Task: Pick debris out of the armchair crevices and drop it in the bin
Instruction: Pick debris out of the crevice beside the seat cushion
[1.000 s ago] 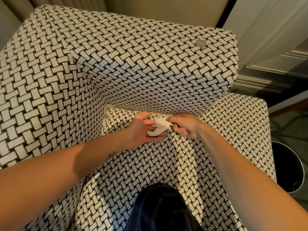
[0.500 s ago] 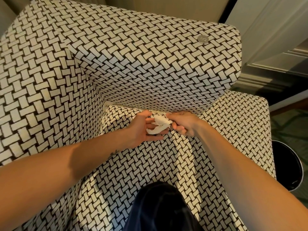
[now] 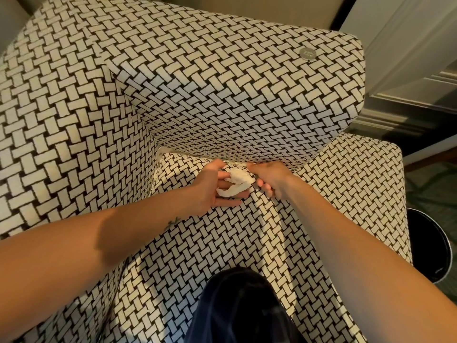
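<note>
The armchair, upholstered in a black-and-cream basket-weave fabric, fills most of the frame. Both hands work at the crevice where the seat cushion meets the upright panel at frame centre. The left hand holds a crumpled white tissue. Its grip is engaged: the tissue lies across and between the fingers, just in front of the crevice, which keeps the collected debris off the seat and ready to carry. The right hand sits just right of the tissue with its fingers curled. Its upper fingertips are at the crevice line and its lower ones against the tissue's right edge. The frame does not show whether this grip pinches the tissue, holds a separate scrap, or is clenched on nothing. The bin, a dark round container, stands on the floor at the right edge of the frame, beside the chair and well apart from the hands. Judged from this layout, extraction is in hand and the drop is not yet done; the transfer calls for a reach to the right past the seat edge. A round metallic disc lies on the panel's top at upper right; coin or badge cannot be determined. A dark trouser knee rests on the seat at bottom centre.
</note>
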Motion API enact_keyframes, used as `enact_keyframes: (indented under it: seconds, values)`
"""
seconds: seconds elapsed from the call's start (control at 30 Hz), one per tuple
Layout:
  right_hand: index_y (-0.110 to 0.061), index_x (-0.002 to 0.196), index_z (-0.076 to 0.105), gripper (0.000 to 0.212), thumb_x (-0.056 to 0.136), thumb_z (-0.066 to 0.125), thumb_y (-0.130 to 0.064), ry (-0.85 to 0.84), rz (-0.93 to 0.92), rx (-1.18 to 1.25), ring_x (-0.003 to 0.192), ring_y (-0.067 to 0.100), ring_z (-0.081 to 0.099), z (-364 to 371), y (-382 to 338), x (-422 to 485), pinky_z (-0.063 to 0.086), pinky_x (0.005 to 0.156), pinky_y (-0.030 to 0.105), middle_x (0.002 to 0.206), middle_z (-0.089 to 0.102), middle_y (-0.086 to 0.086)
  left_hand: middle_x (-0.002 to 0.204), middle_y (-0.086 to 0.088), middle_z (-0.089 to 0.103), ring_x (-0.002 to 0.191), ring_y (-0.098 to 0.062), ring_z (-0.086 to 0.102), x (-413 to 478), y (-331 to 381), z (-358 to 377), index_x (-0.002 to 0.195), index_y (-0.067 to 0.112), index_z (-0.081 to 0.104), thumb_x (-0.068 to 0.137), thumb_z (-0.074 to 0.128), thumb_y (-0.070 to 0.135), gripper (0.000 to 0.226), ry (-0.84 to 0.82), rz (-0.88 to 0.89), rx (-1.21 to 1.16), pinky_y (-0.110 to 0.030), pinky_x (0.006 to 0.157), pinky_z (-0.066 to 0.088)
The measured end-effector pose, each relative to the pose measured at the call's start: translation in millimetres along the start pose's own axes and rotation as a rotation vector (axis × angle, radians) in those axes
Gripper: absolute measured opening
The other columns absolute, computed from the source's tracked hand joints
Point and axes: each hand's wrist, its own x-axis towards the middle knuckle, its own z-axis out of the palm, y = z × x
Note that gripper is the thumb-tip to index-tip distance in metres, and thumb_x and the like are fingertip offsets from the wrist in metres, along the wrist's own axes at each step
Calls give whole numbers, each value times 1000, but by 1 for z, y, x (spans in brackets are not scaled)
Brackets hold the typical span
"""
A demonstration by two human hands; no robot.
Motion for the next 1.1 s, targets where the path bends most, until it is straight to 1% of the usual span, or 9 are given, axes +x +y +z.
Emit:
enact_keyframes:
  seconds: [0.1, 0.33, 0.4, 0.53, 0.7, 0.73, 0.8, 0.87, 1.1]
  values:
    - [-13, 113, 63, 21, 102, 59, -30, 3, -11, 93, 32, 5, 33, 0, 4, 3, 28, 30, 16, 50, 48, -5, 99, -24, 76, 93, -39, 76, -1, 0, 0, 121, 2, 59, 103, 38, 38, 46, 5, -8, 11, -43, 75, 64]
    - [-8, 128, 62, 30, 102, 59, -24, 36, -90, 173, 31, 7, 32, 2, 16, 11, 26, 30, 18, 43, 50, -5, 98, -24, 77, 92, -38, 76, 0, 0, 1, 125, 1, 58, 103, 38, 39, 48, 2, -9, 7, -40, 71, 64]
    - [-7, 127, 63, 30, 103, 58, -24, 36, -116, 166, 31, 7, 33, 2, 18, 11, 27, 31, 18, 42, 50, -5, 98, -23, 77, 93, -38, 76, 0, 1, 1, 123, 2, 58, 104, 38, 39, 47, 3, -5, 11, -39, 71, 64]
    - [-8, 121, 65, 28, 103, 57, -28, 39, -119, 73, 31, 7, 33, 3, 12, 5, 27, 31, 18, 43, 52, -6, 96, -23, 77, 96, -39, 75, -2, 0, 1, 109, 5, 61, 105, 38, 38, 41, 5, -2, 13, -42, 77, 63]
    - [-12, 107, 62, 29, 100, 60, -40, -26, -3, -31, 30, 6, 33, 0, -1, -1, 25, 29, 16, 46, 48, -7, 98, -24, 76, 92, -41, 76, 0, 4, 0, 115, 3, 60, 103, 39, 37, 41, -2, -13, -14, -41, 70, 63]
    - [-13, 106, 61, 27, 100, 60, -40, -36, 11, -22, 30, 6, 33, -1, -1, -1, 25, 28, 16, 45, 48, -8, 99, -25, 76, 90, -41, 76, 1, 4, 0, 116, 3, 60, 103, 40, 37, 41, -1, -19, -20, -41, 68, 63]
    - [-13, 120, 61, 30, 100, 61, -35, -30, 9, 53, 30, 5, 34, 0, 2, 4, 27, 28, 16, 44, 48, -8, 103, -26, 75, 88, -41, 76, 2, 4, 0, 119, 4, 58, 103, 41, 37, 41, 2, -26, -28, -41, 67, 63]
    - [-11, 129, 60, 34, 101, 62, -30, -8, -18, 124, 31, 6, 34, 1, 7, 10, 27, 29, 17, 44, 49, -7, 107, -26, 74, 89, -41, 76, 4, 3, 0, 122, 4, 56, 103, 41, 38, 42, 9, -27, -27, -43, 71, 63]
    - [-7, 117, 69, 24, 104, 56, -23, 59, -177, 190, 33, 9, 34, 7, 20, 7, 27, 31, 19, 45, 51, -3, 107, -26, 74, 90, -41, 76, 8, 2, -1, 115, 4, 58, 102, 41, 37, 39, 21, -26, -26, -45, 79, 62]
